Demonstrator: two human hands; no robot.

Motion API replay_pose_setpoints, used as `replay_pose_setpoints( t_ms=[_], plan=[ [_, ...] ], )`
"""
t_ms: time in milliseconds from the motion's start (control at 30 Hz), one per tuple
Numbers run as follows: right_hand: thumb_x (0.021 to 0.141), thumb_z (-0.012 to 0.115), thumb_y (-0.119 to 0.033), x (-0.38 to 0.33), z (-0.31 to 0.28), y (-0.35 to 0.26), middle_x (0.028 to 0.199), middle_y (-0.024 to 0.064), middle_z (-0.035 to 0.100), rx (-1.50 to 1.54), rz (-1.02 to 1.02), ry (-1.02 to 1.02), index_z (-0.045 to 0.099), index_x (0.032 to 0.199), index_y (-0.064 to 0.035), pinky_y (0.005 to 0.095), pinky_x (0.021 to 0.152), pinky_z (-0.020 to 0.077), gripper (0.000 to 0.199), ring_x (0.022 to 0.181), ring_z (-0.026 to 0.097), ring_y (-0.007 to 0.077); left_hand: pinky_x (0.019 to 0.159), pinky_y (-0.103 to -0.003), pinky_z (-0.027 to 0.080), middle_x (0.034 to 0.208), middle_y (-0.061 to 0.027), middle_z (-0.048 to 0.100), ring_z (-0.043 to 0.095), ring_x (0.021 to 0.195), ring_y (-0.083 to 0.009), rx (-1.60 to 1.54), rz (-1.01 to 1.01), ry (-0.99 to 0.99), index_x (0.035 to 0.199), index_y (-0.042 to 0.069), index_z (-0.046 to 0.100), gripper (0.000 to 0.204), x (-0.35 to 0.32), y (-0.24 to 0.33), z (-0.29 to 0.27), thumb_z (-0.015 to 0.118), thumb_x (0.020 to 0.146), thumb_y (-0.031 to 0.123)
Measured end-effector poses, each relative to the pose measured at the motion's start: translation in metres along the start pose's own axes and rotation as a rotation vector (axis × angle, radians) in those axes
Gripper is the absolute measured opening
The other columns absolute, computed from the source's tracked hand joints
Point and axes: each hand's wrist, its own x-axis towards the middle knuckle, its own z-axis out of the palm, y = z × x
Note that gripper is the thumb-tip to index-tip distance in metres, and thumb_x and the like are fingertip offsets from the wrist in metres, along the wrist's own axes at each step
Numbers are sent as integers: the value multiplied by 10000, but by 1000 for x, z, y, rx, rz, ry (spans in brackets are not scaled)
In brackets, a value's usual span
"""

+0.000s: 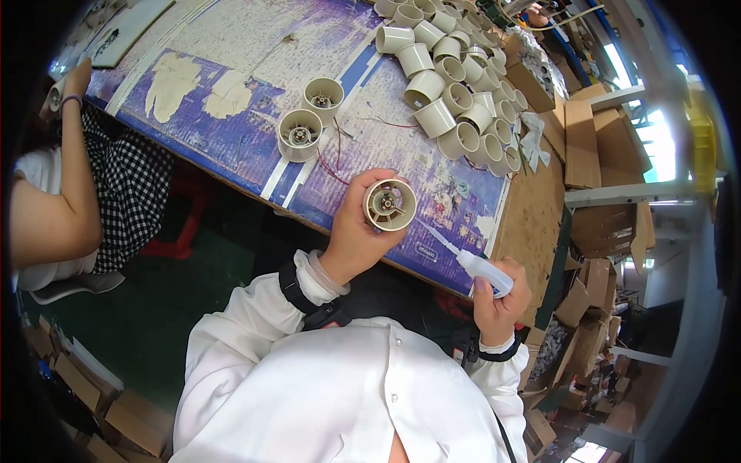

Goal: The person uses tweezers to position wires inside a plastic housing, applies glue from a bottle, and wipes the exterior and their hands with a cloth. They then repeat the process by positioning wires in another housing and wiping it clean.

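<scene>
My left hand (359, 231) is wrapped round a cream plastic cup-shaped housing (410, 202), its open mouth facing up. Inside it sit a spoked frame and a small round part in the centre. My right hand (502, 299) grips a white squeeze bottle (484, 272) with a long thin nozzle. The nozzle tip points up and left toward the housing, a little apart from its rim. Beyond my left hand, two similar housings, a nearer one (299, 136) and a farther one (323, 99), stand on the table with red wires beside them.
A large pile of cream housings (436, 117) covers the table's far right. The worn purple table cover (255, 147) has torn patches. At the left sits another person (58, 193), one arm on the table edge. Cardboard boxes (583, 147) stand beyond the right edge.
</scene>
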Motion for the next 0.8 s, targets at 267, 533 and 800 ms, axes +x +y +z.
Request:
replay_pose_setpoints(
  t_ms=[267,533,800],
  plan=[
    [829,641,-125,-1,0,2,731,50,530,4,10,17,551,913,-17,232,575,365,164,625,472,114,934,-311,454,1175,-123,568,553,1115,-201,8,15,-5,1230,69,382,620,0,-2,0,690,716,-87],
    [894,590,-191,-18,-1,23,708,19,495,86,251,300,544,932,-33,216,545,337,169,615,436,101,931,-311,457,1214,-137,544,552,1108,-201,74,26,-68,1271,70,351,655,0,2,0,696,731,-66],
    [964,504,-332,-39,-22,91,760,19,452,1503,682,427,516,1097,-50,205,462,266,313,620,394,105,916,-284,442,1207,-105,483,520,1109,-167,-157,-156,-217,1343,55,318,634,3,15,-6,670,817,66]
  ],
)
